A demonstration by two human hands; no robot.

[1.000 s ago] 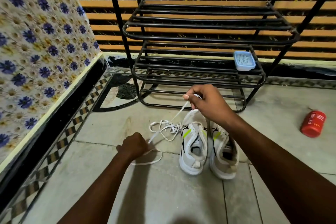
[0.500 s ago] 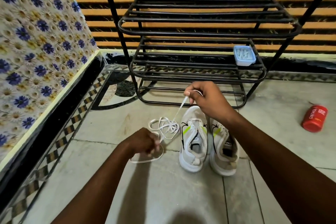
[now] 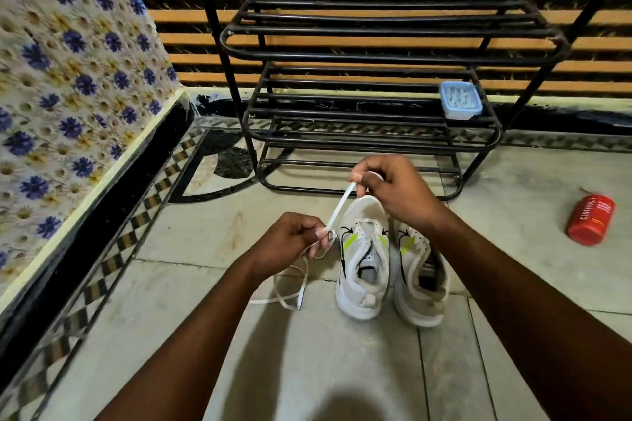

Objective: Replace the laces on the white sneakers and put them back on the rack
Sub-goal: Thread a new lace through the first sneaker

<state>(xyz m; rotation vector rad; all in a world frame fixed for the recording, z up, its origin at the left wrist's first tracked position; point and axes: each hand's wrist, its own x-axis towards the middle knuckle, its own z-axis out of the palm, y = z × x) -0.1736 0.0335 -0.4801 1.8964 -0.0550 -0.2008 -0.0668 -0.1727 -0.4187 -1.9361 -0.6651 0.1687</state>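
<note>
Here, from the head view, a pair of white fabric sneakers (image 3: 363, 278) with black and lime-yellow side marks stands side by side on the pale, smudged stone floor tiles (image 3: 307, 359). Their toes point towards the black tubular metal shoe rack (image 3: 376, 51), just in front of its lowest bars. The right hand (image 3: 398, 191) hovers above the toe of the left-side shoe, thumb and curled fingers pinching one end of a flat white woven lace (image 3: 337, 210). The lace runs taut and slanting down to the left hand (image 3: 290, 241), whose curled fingers pinch it just beside that shoe's outer flank. Below the fist the rest hangs in slack loops that reach the floor. At the right end of the rack's middle shelf of round parallel bars sits a small pale-blue rounded-square plastic box (image 3: 460, 101). A red cylindrical can with white lettering (image 3: 590, 220) lies on its side on the tiles, well to the right. Glossy blue-and-yellow flower-patterned wall tiles (image 3: 68, 61) rise on the left.
</note>
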